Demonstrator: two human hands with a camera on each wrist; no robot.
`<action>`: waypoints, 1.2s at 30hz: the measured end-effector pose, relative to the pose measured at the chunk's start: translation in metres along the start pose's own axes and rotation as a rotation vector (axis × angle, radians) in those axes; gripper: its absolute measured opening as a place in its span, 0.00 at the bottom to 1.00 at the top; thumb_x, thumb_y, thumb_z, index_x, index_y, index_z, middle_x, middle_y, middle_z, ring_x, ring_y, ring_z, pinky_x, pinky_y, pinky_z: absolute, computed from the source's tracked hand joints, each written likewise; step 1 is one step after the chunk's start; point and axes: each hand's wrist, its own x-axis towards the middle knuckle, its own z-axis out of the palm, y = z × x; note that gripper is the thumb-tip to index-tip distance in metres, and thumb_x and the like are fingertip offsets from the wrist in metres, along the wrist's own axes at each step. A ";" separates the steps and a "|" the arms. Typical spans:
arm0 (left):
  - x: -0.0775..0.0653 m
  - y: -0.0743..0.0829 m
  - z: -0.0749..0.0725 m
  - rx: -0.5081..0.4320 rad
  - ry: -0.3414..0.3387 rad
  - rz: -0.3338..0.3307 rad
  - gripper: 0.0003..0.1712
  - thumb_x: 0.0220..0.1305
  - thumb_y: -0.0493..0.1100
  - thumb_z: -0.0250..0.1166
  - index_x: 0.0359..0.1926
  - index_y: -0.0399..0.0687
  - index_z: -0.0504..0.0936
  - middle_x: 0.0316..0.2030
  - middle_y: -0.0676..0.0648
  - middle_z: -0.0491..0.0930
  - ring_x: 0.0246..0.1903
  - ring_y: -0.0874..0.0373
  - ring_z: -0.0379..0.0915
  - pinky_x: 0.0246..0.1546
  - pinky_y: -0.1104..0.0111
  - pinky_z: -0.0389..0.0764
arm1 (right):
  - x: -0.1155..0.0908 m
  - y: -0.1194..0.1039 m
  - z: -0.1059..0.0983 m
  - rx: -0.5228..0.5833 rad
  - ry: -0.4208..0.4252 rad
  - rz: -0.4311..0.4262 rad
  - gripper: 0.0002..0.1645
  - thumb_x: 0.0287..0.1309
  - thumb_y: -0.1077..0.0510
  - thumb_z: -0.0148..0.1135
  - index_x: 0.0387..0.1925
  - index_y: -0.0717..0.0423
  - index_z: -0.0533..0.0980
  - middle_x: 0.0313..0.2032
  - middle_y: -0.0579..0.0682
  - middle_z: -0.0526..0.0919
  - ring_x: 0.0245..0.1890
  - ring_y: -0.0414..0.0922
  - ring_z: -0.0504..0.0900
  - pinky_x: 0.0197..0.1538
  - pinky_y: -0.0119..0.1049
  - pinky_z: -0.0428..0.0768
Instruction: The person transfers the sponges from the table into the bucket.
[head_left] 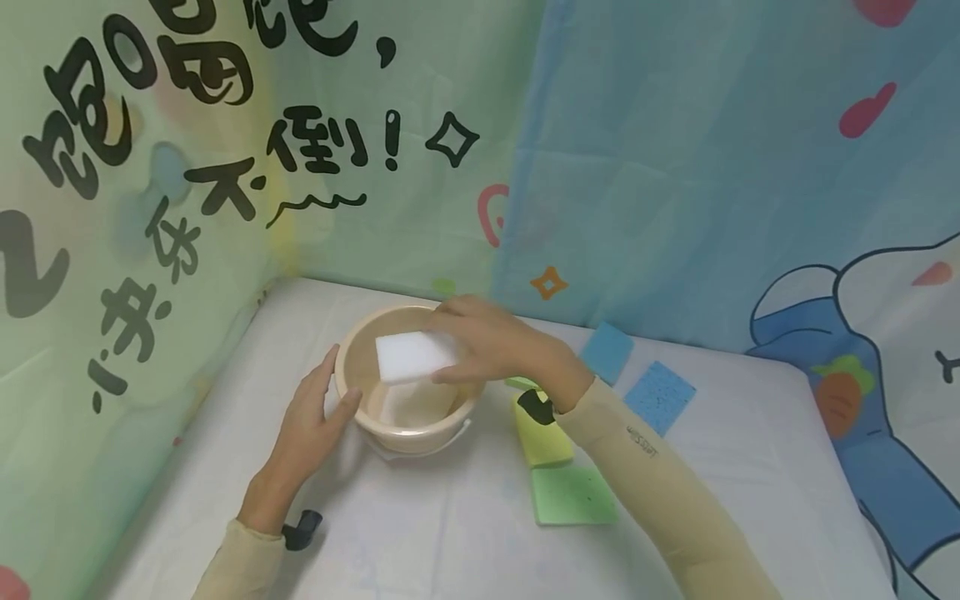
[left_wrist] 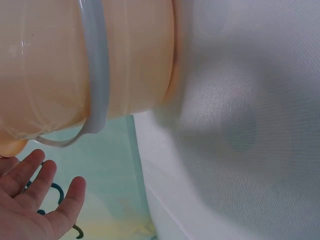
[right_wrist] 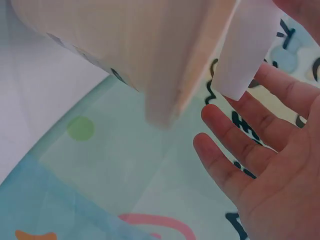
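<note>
A cream bucket (head_left: 412, 437) with a pale handle (left_wrist: 98, 65) stands upright on the white-covered table. Over its mouth my right hand (head_left: 480, 337) pinches a white rectangular block (head_left: 412, 357), its far end pointing left. In the right wrist view the block (right_wrist: 248, 47) sits between thumb and fingers beside the bucket's rim, the other fingers spread. My left hand (head_left: 311, 425) is at the bucket's left side, thumb by the rim and fingers extended along the outside. The left wrist view shows these fingers (left_wrist: 67, 202) loosely spread below the bucket wall.
Right of the bucket lie a yellow piece (head_left: 542, 433), a green piece (head_left: 573, 496) and two blue squares (head_left: 607, 352), one speckled (head_left: 660, 396). The right forearm passes over part of them. Printed cloth walls (head_left: 405, 242) rise behind and to the left.
</note>
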 end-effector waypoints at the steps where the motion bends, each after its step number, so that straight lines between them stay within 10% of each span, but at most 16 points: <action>1: 0.000 0.000 0.000 0.000 0.001 0.001 0.41 0.74 0.52 0.56 0.78 0.39 0.52 0.72 0.37 0.61 0.71 0.39 0.55 0.69 0.43 0.58 | 0.003 0.000 0.002 0.001 -0.021 0.002 0.36 0.53 0.45 0.74 0.62 0.53 0.76 0.53 0.54 0.77 0.52 0.50 0.74 0.54 0.43 0.75; 8: 0.000 0.001 -0.001 -0.010 -0.001 0.007 0.41 0.75 0.53 0.55 0.78 0.40 0.52 0.72 0.37 0.61 0.71 0.40 0.55 0.69 0.42 0.58 | 0.030 -0.007 0.018 -0.193 -0.186 -0.017 0.38 0.57 0.47 0.73 0.67 0.48 0.71 0.65 0.55 0.70 0.61 0.53 0.69 0.61 0.45 0.72; 18: 0.001 0.003 0.002 0.020 0.008 0.019 0.40 0.73 0.48 0.58 0.78 0.40 0.53 0.72 0.37 0.61 0.70 0.39 0.56 0.69 0.43 0.58 | 0.033 -0.009 0.019 -0.311 -0.151 -0.014 0.38 0.61 0.53 0.71 0.71 0.48 0.68 0.62 0.53 0.72 0.61 0.51 0.70 0.63 0.43 0.72; 36: -0.002 0.004 0.002 0.014 0.006 0.016 0.41 0.75 0.53 0.56 0.78 0.39 0.52 0.71 0.36 0.62 0.69 0.39 0.58 0.64 0.43 0.66 | -0.020 0.022 0.010 -0.115 0.021 0.037 0.29 0.64 0.53 0.68 0.64 0.56 0.74 0.55 0.57 0.76 0.56 0.54 0.74 0.59 0.47 0.74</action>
